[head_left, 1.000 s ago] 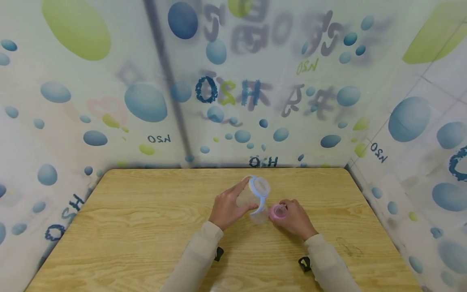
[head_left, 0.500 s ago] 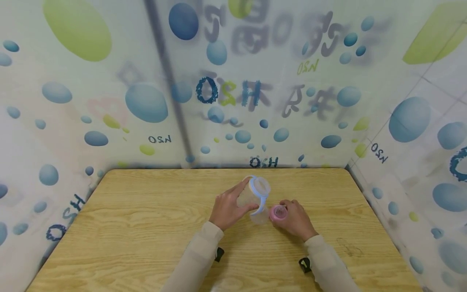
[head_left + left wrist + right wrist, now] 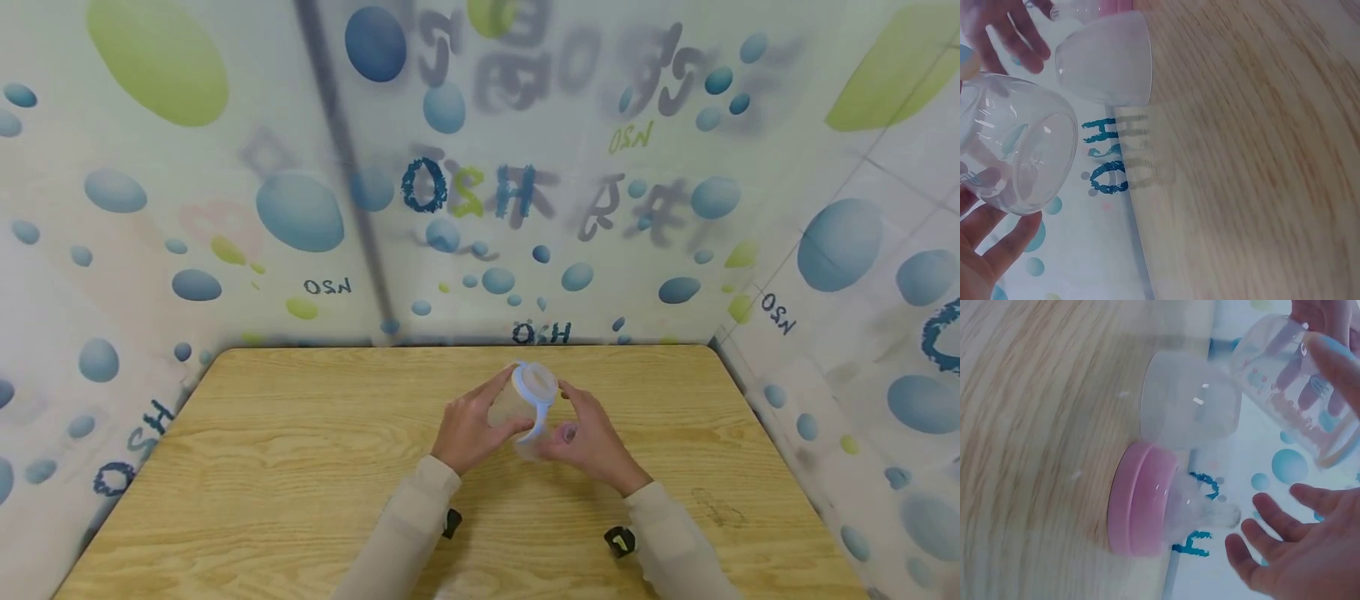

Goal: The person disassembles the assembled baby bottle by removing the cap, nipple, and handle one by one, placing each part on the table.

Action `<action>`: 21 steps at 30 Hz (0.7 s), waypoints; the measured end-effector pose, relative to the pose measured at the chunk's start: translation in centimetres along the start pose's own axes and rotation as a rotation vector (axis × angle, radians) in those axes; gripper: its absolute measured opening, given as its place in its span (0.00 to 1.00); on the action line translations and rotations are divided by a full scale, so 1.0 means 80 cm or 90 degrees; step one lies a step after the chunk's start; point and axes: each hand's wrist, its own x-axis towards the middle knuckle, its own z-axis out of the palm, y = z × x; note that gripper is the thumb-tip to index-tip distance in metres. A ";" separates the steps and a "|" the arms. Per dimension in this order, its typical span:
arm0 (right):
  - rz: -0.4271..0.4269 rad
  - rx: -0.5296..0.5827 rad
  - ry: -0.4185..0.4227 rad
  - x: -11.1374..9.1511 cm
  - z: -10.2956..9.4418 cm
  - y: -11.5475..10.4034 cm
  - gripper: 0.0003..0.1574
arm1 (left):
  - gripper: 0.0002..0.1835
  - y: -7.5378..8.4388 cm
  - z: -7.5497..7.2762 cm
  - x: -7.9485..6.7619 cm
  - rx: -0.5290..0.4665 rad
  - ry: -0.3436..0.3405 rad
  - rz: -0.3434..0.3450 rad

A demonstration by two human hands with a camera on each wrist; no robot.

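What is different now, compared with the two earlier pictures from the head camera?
The right hand has let go of the pink collar and moved up and to the left, fingers spread, toward the tilted baby bottle; whether it touches the bottle, I cannot tell. Unchanged: the left hand grips the bottle; the translucent cap and the collar stand on the table.

right hand (image 3: 596,437) released pink collar (image 3: 1141,500) (seemingly nearer bottle (image 3: 508,408))
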 end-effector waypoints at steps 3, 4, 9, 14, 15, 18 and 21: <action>-0.017 0.087 -0.028 0.002 0.004 -0.005 0.65 | 0.43 0.001 0.000 0.000 -0.008 -0.005 0.000; -0.023 0.103 -0.031 0.002 0.005 -0.006 0.66 | 0.43 0.001 0.000 0.000 -0.011 -0.005 0.001; -0.028 0.150 -0.033 0.003 0.008 -0.009 0.66 | 0.42 0.002 0.000 0.001 -0.018 -0.005 0.004; -0.020 0.178 -0.041 0.003 0.009 -0.012 0.67 | 0.42 0.002 0.000 0.001 -0.010 -0.007 0.006; -0.017 0.180 -0.041 0.003 0.009 -0.013 0.67 | 0.42 0.002 0.000 0.001 -0.009 -0.008 0.006; -0.009 0.187 -0.042 0.003 0.010 -0.015 0.69 | 0.42 0.002 0.001 0.002 -0.008 -0.009 0.006; -0.002 0.195 -0.042 0.004 0.010 -0.016 0.70 | 0.42 0.002 0.001 0.002 -0.009 -0.009 0.007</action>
